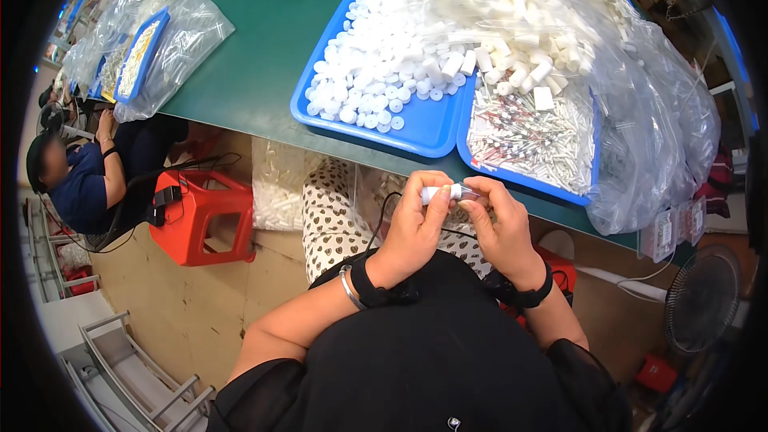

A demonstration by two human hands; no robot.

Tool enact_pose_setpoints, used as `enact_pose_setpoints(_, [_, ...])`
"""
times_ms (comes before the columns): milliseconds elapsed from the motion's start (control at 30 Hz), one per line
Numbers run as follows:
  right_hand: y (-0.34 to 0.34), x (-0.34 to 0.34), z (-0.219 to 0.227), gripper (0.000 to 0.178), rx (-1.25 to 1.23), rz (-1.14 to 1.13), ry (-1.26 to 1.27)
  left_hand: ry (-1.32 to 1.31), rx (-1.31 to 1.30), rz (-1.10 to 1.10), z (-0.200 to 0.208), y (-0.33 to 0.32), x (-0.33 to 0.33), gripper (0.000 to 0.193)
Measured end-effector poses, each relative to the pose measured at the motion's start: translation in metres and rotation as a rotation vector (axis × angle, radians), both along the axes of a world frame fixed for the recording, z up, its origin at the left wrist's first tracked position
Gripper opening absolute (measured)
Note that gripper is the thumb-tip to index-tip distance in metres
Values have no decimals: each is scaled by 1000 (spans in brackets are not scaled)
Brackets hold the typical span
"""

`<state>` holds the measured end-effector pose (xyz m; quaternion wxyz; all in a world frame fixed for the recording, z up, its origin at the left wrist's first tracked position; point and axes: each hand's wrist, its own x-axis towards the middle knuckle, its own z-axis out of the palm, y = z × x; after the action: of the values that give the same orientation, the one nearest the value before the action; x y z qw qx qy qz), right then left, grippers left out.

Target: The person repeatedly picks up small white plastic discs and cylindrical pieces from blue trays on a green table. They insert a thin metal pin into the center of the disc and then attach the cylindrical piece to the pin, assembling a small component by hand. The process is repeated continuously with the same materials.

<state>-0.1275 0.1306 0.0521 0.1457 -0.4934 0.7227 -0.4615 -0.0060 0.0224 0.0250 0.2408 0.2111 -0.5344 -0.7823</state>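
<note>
Above my lap, close to the table's front edge, my two hands meet at one small part. My left hand [416,226] is closed around a white plastic cylinder [431,194], held sideways. Thumb and fingers of my right hand [506,228] pinch a small clear piece [469,191] at the cylinder's right end; its exact kind is too small to make out. Beyond my hands stand a blue tray [432,146] of white round discs [360,64] and a second blue tray [524,182] of thin white and reddish pieces [528,132].
A large clear bag [648,128] of white cylinders spills over both trays on the green table [240,72]. To the left are a red stool [196,220] and a seated person [88,176]. A fan [704,298] stands at the right.
</note>
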Motion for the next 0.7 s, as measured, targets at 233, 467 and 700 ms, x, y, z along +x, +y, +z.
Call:
enact_pose_setpoints(233, [3,-6,5,24,-8,229,98,84,194,-262,8,-3,6,34])
enact_pose_setpoints(467, [1,7,-18,22,-21,189,-76,141,235,-337,-3,-2,5,52])
enact_pose_setpoints(700, [-14,11,-12,28,-51,97,112,127,584,-300,3,-15,1,57])
